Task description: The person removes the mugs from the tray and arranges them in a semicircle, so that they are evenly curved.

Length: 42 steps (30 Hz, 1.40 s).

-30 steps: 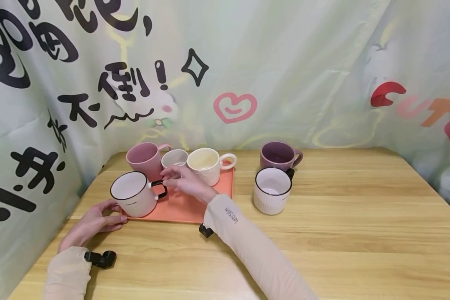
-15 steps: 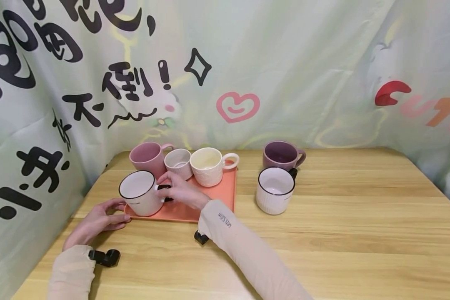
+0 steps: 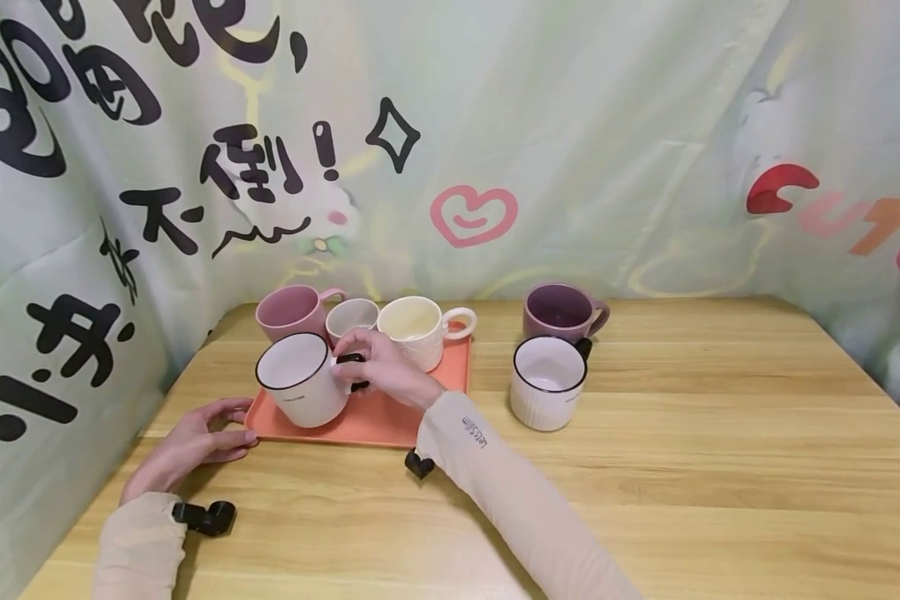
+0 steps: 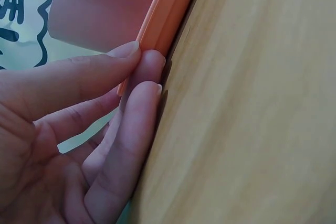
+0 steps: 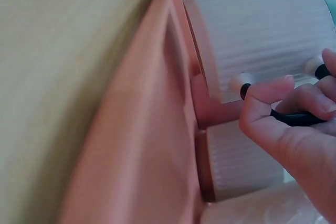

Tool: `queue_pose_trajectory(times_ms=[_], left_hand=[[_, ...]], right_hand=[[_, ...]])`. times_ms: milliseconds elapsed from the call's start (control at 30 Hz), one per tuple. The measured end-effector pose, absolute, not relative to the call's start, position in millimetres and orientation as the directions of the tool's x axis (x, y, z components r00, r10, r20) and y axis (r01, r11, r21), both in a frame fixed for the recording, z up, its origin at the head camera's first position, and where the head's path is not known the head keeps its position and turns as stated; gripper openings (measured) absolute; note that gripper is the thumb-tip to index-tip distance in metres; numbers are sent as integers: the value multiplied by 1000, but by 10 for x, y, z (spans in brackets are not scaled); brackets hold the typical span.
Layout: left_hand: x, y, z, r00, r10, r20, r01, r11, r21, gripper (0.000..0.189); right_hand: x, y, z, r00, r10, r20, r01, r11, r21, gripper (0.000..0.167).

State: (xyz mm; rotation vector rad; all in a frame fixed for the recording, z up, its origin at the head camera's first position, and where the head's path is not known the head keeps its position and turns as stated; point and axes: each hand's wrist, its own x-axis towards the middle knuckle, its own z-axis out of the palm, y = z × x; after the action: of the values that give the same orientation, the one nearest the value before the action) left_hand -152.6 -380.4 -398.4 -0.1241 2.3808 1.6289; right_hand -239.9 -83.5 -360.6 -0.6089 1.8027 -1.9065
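My right hand [image 3: 382, 367] grips the black handle [image 5: 296, 118] of a white ribbed mug [image 3: 303, 390] with a dark rim. The mug is upright over the front left part of an orange tray [image 3: 390, 429], its base close over the tray's surface. My left hand [image 3: 195, 442] pinches the tray's front left corner, thumb on the rim and fingers against the outer side, as the left wrist view shows. Behind the held mug stand a pink mug [image 3: 288, 312], a small pale grey cup [image 3: 351, 315] and a cream mug [image 3: 412, 329] with a ring handle.
Right of the tray, a second white ribbed mug [image 3: 547, 387] with a dark rim stands on the wooden table [image 3: 682, 467]. A dark purple mug [image 3: 558, 310] is just behind it. A printed curtain [image 3: 570, 167] hangs along the table's back and left side.
My right hand has come from beside the white mug's handle to a grip on it. The mug has shifted right and slightly back over the tray. My left hand stays at the tray corner.
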Motion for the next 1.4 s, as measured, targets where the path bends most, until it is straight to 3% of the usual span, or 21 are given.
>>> queue_pose_trajectory(times_ms=[1400], left_hand=[[-1516,-3798,-3989,-968,82,-236,-191,366,911,73]], right_hand=[[-2499,-199,-2963,-874,-472,114,-66,-116,-991,13]])
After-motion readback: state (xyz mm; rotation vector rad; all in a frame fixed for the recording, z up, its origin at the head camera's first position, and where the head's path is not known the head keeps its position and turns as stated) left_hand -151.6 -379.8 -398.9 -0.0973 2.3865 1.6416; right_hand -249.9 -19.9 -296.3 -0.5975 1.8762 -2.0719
